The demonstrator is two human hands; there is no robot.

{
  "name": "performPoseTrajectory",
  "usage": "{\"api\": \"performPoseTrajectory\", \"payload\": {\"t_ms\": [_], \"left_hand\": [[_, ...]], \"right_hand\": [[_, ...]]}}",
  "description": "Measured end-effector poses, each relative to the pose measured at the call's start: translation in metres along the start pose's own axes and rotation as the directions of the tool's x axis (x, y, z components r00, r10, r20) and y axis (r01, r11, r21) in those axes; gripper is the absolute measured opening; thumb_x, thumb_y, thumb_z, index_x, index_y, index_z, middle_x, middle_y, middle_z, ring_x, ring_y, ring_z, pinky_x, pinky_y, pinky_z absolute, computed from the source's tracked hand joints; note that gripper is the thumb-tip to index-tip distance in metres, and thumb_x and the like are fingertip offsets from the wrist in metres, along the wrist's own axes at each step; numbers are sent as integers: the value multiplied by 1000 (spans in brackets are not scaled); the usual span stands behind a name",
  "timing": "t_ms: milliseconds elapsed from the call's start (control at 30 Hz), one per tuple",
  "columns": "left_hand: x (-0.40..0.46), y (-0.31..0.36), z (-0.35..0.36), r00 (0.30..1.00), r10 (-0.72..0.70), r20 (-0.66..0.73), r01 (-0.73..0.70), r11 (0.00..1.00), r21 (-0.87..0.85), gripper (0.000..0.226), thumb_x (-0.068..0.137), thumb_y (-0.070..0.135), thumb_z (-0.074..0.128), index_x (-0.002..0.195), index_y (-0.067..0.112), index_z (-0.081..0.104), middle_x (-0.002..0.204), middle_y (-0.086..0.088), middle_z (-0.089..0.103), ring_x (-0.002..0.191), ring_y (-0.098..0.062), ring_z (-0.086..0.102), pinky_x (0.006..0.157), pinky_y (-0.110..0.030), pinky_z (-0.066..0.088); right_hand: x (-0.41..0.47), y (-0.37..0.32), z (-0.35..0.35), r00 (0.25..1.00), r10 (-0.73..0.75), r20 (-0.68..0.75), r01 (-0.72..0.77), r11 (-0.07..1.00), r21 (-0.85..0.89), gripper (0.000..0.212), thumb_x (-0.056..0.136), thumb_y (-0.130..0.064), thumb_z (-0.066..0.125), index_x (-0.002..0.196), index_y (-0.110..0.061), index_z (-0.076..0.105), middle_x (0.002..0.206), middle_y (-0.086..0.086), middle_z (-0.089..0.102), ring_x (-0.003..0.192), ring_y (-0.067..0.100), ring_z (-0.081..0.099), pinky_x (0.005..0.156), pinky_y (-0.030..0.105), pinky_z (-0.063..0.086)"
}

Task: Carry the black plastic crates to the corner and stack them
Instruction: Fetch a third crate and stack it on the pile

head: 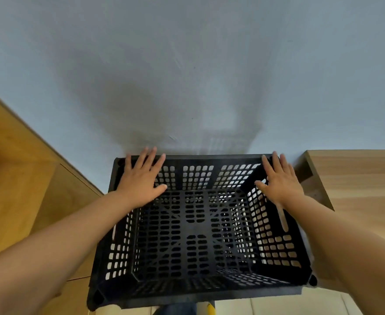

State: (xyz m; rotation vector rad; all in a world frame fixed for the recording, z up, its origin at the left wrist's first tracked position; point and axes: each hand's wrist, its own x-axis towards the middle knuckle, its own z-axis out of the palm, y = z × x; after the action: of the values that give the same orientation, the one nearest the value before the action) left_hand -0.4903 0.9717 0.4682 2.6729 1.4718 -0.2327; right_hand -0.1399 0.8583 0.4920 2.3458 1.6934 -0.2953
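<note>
A black plastic crate with perforated walls and floor stands right in front of me, its far side against a blue-grey wall. It is empty, and through its holed floor more black lattice shows, so it may sit on another crate, though I cannot tell for sure. My left hand lies flat with fingers spread over the crate's far left corner. My right hand lies flat with fingers spread over the far right corner. Neither hand is curled around the rim.
A blue-grey wall rises just behind the crate. Wooden furniture flanks the crate on the left, and a light wooden top stands close on the right. Pale floor tiles show below.
</note>
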Motion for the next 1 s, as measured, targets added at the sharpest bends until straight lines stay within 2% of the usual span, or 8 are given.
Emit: {"api": "performPoseTrajectory", "payload": {"t_ms": [133,300,467,567,700,800,900,1000], "left_hand": [[38,48,-2,994,97,41,-97,995,-8,87,86,64,33,146,27,-18,157,-5,-21,142,-24,-23,111,-62,-11],[58,72,2,995,94,33,-94,996,-13,95,82,66,41,145,30,-19,157,-2,-20,143,-28,-21,107,-62,-16],[59,72,9,996,85,13,-85,996,39,98,83,62,41,132,29,-36,151,-3,-30,143,-29,-21,103,-60,-20],[58,75,11,997,77,-11,-76,994,77,97,83,61,41,134,26,-34,150,-6,-31,144,-31,-18,103,-60,-20],[53,86,5,999,45,-24,-44,998,51,91,84,57,46,148,25,-11,159,-11,-3,146,-30,-3,109,-57,-12],[46,111,-9,997,45,-65,-50,996,-79,75,87,45,48,149,22,12,156,-11,16,144,-28,11,115,-52,-1],[36,162,-28,978,165,-129,-194,945,-262,58,90,32,48,144,21,30,152,-6,29,140,-26,24,116,-43,11],[16,228,-42,918,342,-201,-392,861,-325,53,90,27,49,141,24,36,149,-2,35,138,-22,29,116,-39,16]], "right_hand": [[13,-8,-3,999,-3,39,0,998,70,85,91,-55,38,149,-25,-16,157,8,-22,143,27,-22,116,42,-6],[21,-5,-1,998,-4,70,-1,997,75,91,88,-58,43,147,-27,-19,156,7,-25,141,27,-27,115,42,-8],[23,0,6,999,-9,37,6,998,69,95,86,-57,47,147,-28,-20,156,7,-23,142,28,-25,118,45,-5],[21,1,7,1000,-10,19,8,995,104,93,87,-52,49,148,-28,-16,157,7,-21,143,27,-23,118,46,-4],[4,3,10,998,30,-56,-16,972,235,88,89,-42,52,150,-26,-9,159,9,-15,145,26,-16,117,45,-3],[-30,9,19,989,111,-97,-75,945,320,85,90,-40,51,151,-23,-5,160,11,-6,147,28,-6,117,44,-1],[-72,23,28,987,141,-77,-107,934,341,83,90,-42,50,151,-22,-3,160,11,-3,147,27,-3,118,44,0],[-119,43,37,974,206,-93,-154,906,394,79,91,-41,49,151,-20,2,160,10,2,147,25,2,119,42,3]]}}
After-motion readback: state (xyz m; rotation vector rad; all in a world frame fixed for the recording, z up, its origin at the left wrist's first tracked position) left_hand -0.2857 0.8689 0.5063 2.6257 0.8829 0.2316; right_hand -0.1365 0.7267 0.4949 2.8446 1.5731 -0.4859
